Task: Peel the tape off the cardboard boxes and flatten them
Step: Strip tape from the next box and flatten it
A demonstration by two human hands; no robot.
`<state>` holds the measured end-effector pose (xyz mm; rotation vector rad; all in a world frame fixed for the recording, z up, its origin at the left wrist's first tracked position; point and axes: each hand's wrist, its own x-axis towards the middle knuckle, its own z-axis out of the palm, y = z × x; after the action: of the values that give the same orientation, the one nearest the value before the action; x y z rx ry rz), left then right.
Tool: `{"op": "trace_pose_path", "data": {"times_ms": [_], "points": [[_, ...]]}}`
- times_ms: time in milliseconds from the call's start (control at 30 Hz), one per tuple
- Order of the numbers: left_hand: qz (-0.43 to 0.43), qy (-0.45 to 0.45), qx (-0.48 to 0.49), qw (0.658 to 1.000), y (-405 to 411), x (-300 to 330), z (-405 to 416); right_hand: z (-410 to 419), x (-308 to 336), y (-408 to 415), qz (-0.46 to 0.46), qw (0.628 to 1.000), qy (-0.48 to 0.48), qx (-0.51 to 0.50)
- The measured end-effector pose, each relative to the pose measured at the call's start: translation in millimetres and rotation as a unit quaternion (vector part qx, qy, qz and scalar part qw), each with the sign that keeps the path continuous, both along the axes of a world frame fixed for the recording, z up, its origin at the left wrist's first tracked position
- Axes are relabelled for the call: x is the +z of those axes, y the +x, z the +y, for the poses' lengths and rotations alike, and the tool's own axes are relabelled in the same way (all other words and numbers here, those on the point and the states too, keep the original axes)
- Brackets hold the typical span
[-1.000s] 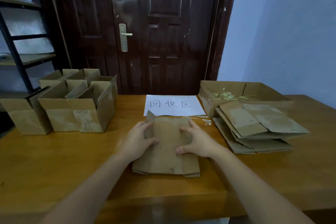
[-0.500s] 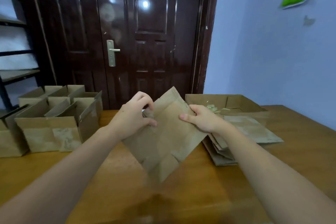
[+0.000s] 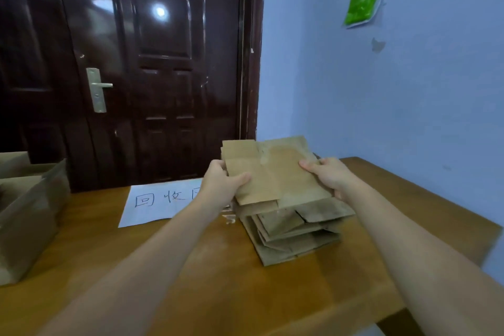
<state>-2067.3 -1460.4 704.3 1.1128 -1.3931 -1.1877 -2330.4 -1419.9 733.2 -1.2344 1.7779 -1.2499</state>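
both hands, left hand (image 3: 221,185) and right hand (image 3: 328,176), grip a flattened box (image 3: 275,172) over the stack (image 3: 294,229) on the worktop (image 3: 191,267); next, lower squarely, then release.

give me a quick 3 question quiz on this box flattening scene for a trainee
1. True or false: both hands hold the flattened box.
2. Where is the flattened box? A) above the stack of flattened boxes B) on the white paper sheet C) inside an open box
3. What stands at the table's left edge?

Key:
1. True: left hand and right hand grip opposite edges.
2. A
3. Open cardboard boxes, not yet flattened.
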Motion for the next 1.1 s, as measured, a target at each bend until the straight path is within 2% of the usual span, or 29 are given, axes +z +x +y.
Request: {"op": "trace_pose_path", "data": {"times_ms": [133, 233, 300, 400, 467, 533, 633, 700, 800, 900, 1000, 1100], "points": [[-0.123, -0.006, 0.007, 0.992, -46.2, -26.3, -9.2, -2.2, -18.5, -36.7, 0.144, 0.987, 0.060, -0.028], [-0.188, 0.003, -0.007, 0.982, -68.7, -43.5, -9.7, -5.4, -32.5, -52.5, 0.246, 0.962, 0.108, -0.052], [-0.253, -0.015, -0.024, 0.967, -76.1, -54.4, -7.4, -7.9, -49.2, -57.5, 0.280, 0.950, 0.113, -0.079], [-0.421, -0.084, -0.041, 0.902, -75.0, -72.3, -8.0, -10.3, -89.8, -55.9, 0.332, 0.934, 0.109, -0.068], [-0.515, -0.109, -0.050, 0.849, -70.5, -83.2, -8.0, -8.8, -112.9, -51.1, 0.417, 0.896, 0.145, -0.038], [-0.570, -0.133, -0.063, 0.809, -66.5, -92.3, -6.8, -9.4, -123.2, -48.0, 0.466, 0.867, 0.175, -0.016], [-0.590, -0.179, -0.039, 0.787, -64.1, -101.9, -6.7, -14.4, -119.1, -48.1, 0.541, 0.817, 0.197, 0.008], [-0.571, -0.195, -0.027, 0.797, -64.7, -108.8, -8.6, -17.8, -119.5, -48.3, 0.558, 0.804, 0.204, 0.016], [-0.506, -0.143, -0.072, 0.847, -65.9, -115.4, -11.9, -19.2, -131.5, -41.9, 0.530, 0.835, 0.141, 0.040], [-0.495, -0.136, -0.074, 0.855, -64.6, -118.6, -13.2, -19.2, -138.5, -31.6, 0.518, 0.848, 0.069, 0.090], [-0.493, -0.144, -0.059, 0.856, -62.8, -118.8, -10.3, -16.6, -134.8, -19.8, 0.483, 0.864, 0.103, 0.100], [-0.477, -0.159, -0.049, 0.863, -58.1, -121.1, -4.5, -9.6, -136.4, -8.8, 0.488, 0.862, 0.103, 0.086]]}}
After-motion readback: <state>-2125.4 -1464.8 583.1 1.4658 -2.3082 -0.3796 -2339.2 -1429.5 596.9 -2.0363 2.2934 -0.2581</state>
